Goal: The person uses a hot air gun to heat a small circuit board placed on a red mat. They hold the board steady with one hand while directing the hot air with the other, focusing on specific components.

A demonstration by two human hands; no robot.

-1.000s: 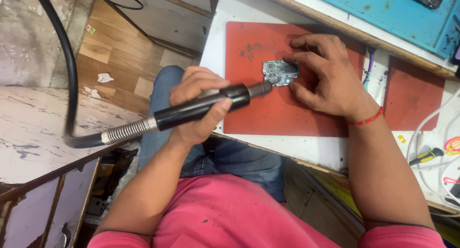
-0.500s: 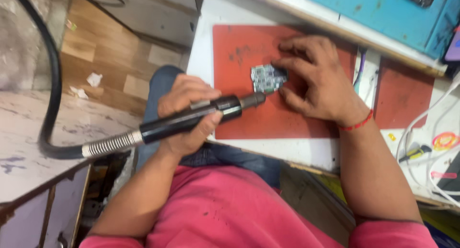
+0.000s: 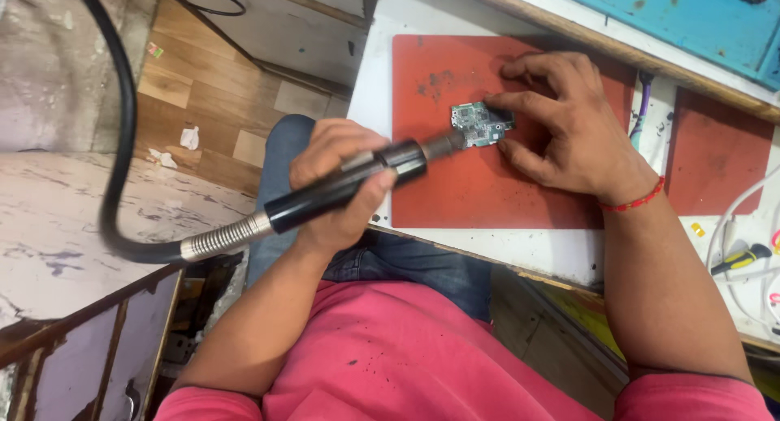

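My left hand (image 3: 337, 181) grips a black rotary tool handpiece (image 3: 288, 212). Its metal tip touches the left edge of a small green circuit board (image 3: 479, 127). The board lies on a red work mat (image 3: 455, 185) on the white bench. My right hand (image 3: 569, 132), with a red thread around the wrist, rests palm down on the mat. Its index finger and thumb pinch the board's right side and hold it flat. A metal spring collar and a thick black flexible shaft (image 3: 122, 145) run from the handpiece's rear up to the left.
A second red mat (image 3: 715, 153) lies to the right, beyond a purple cable (image 3: 642, 104). A yellow-and-black screwdriver (image 3: 739, 258) and white cables (image 3: 731, 218) sit at the right edge. A blue board (image 3: 674, 10) lies behind. A worn white slab (image 3: 65, 226) and wooden floor (image 3: 187, 96) are on the left.
The tool tip has stayed against the circuit board while my right hand keeps holding it. The view has shifted slightly, and the flexible shaft now curves higher on the left.
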